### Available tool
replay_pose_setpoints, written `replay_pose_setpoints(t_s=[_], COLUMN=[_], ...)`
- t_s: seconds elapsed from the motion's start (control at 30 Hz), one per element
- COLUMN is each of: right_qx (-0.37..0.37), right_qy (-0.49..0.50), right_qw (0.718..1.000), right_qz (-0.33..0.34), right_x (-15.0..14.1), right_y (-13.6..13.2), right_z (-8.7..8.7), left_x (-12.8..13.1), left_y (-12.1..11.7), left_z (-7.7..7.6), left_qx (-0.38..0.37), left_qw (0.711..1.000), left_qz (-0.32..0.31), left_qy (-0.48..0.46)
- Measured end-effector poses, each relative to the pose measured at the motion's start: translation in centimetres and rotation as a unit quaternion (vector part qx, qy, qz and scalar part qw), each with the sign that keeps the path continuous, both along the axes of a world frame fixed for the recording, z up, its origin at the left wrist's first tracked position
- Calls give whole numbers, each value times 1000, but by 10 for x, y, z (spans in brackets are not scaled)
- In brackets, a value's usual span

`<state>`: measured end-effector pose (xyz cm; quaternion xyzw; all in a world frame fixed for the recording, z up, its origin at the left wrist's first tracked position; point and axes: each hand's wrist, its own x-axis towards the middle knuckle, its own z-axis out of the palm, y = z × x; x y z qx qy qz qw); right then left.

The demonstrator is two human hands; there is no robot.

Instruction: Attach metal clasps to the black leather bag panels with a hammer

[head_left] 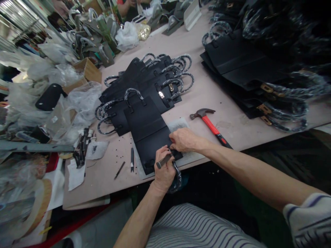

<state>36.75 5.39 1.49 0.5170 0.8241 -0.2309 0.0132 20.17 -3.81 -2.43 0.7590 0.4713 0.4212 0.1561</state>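
A black bag panel with plastic-wrapped handles lies flat at the table's front edge. My left hand is closed around a short metal rod, perhaps a punch, over the panel's near right corner. Close beside it, my right hand is closed in a pinch at the same corner; what its fingertips grip is too small to make out. Below the hands, one wrapped handle hangs past the table edge. A claw hammer with a red and black handle rests right of my right hand.
More black bag panels are heaped behind, and a taller stack stands at right. Two thin tools lie on the left. Plastic bags and a cardboard box crowd the left side. Another person's hands show far back.
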Motion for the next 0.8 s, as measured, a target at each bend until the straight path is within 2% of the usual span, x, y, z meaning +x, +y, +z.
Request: replay_pose_setpoints(t_s=[0.17,0.43,0.63,0.73,0.8], right_qx=[-21,-26,-23,3,73], right_qy=[37,81,142,233,242], right_qw=[997,994,985,959,940], right_qz=[-56,-73,-94,-159,-230], right_x=[3,8,10,19,33], right_y=[2,1,0,-9,-20], right_z=[-5,-10,-17,-20,-23], left_x=[-3,-7,-4,0,2], left_y=[4,10,14,16,16], left_z=[-2,-3,1,4,7], left_qx=[-48,-95,-92,-101,-114], left_qw=[999,995,995,994,993], left_qz=[-4,-19,-28,-32,-35], left_qy=[-22,-38,-23,-11,-10])
